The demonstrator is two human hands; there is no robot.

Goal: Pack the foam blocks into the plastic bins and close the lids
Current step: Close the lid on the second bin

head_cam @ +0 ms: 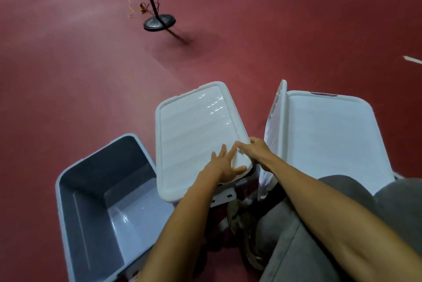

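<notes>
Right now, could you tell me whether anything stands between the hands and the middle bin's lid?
Nothing visible does: the left hand rests flat on the lid and the right hand touches its near corner.

the left hand [222,165] is lying flat, fingers spread, on the near right corner of a ribbed white plastic lid [196,133] that is covering the middle bin. the right hand [255,150] is touching that lid's right edge. an open grey-blue plastic bin [91,179] is standing at left. a second white lid [277,126] is leaning upright beside a lidded white bin [331,137] at right.
</notes>
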